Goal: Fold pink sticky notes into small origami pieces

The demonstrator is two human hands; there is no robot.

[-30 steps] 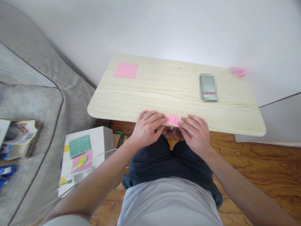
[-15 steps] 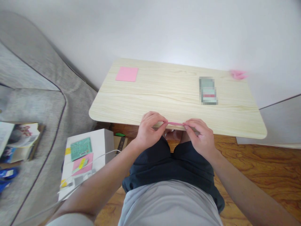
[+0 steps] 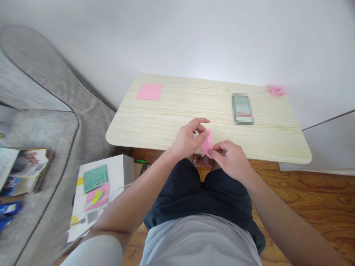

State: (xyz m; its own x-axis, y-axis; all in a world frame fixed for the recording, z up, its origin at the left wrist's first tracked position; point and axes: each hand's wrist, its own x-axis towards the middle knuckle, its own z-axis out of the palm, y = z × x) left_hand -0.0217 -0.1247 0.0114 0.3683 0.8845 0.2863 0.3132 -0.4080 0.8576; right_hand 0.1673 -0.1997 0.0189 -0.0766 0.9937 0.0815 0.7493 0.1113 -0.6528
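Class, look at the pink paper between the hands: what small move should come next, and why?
Perhaps lower the pink paper onto the table: the left hand and right hand hold it tilted by the near edge, and the flat top could support it.

The table (image 3: 177,111) has a pale wood-grain top with rounded near corners. On it, a flat pink paper square (image 3: 149,91) lies near the far left corner, and a pixelated oblong object (image 3: 243,109), perhaps a phone, lies right of centre. A crumpled-looking pink piece (image 3: 276,90), too blurred to make out, sits by the far right corner.
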